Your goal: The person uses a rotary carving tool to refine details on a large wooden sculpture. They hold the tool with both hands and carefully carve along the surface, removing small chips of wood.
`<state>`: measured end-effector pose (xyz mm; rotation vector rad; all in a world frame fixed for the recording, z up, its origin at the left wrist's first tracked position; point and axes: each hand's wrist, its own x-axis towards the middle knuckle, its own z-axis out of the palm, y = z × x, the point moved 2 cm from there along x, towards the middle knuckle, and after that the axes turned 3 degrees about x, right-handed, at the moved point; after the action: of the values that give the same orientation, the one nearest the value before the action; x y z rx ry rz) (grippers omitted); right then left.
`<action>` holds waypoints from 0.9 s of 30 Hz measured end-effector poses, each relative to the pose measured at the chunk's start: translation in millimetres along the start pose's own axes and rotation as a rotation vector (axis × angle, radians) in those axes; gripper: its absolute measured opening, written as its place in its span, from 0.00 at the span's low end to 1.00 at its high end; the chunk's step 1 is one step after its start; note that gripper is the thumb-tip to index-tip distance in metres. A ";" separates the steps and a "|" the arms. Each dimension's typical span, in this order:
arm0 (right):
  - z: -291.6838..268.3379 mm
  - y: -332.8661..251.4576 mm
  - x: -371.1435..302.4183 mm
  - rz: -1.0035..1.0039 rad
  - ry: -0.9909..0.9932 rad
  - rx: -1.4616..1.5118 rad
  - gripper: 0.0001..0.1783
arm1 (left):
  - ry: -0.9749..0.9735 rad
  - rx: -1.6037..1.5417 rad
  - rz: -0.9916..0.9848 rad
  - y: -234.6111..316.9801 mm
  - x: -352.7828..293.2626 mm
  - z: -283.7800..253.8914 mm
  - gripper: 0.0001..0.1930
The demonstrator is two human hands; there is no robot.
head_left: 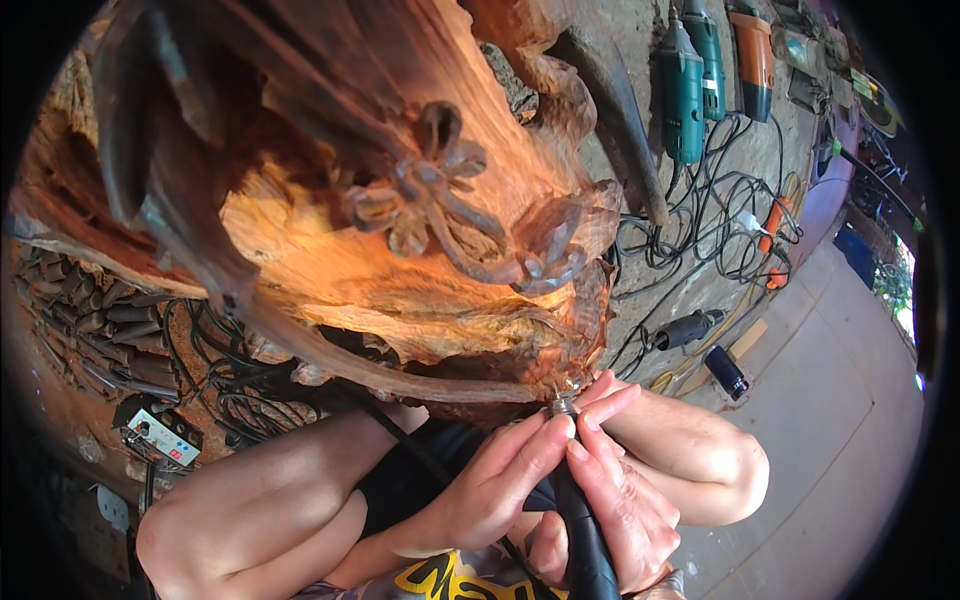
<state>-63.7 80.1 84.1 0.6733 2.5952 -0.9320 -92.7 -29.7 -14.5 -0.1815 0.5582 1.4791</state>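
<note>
A large reddish-brown wood carving (330, 250) fills the upper left, with a raised flower (420, 190) and branch-like strips cut into it. Low on its near edge, both my hands steady a black rotary carving handpiece (583, 530), whose metal tip points up at the wood. My left hand (495, 485) pinches it close to the metal collar, thumb against the front of the body. Around the handle from the other side closes my right hand (640, 510), fingers near the collar too. Whether the tip touches the wood, I cannot tell.
Several green power tools (684, 100) and an orange one (750, 60) lie at the far right among tangled black cables (715, 210). A dark cylinder (725, 372) rests on the floor. To the left are a control box (160, 440) and a pile of dark pieces (100, 310).
</note>
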 end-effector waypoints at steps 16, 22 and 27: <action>-13.7 76.2 39.7 1.401 -0.715 1.546 0.12 | -0.047 -0.220 0.041 -7.2 6.3 1.2 0.27; -9.5 83.3 33.0 1.289 -0.750 1.552 0.14 | 0.014 -0.308 0.017 -6.1 4.1 3.1 0.27; -9.9 84.1 29.7 1.270 -0.733 1.604 0.15 | -0.096 -0.208 0.017 -4.7 -1.5 8.2 0.27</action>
<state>-46.1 153.4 35.5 1.4947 0.1092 -1.8951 -86.1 -27.8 -7.7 -0.2671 0.3294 1.5535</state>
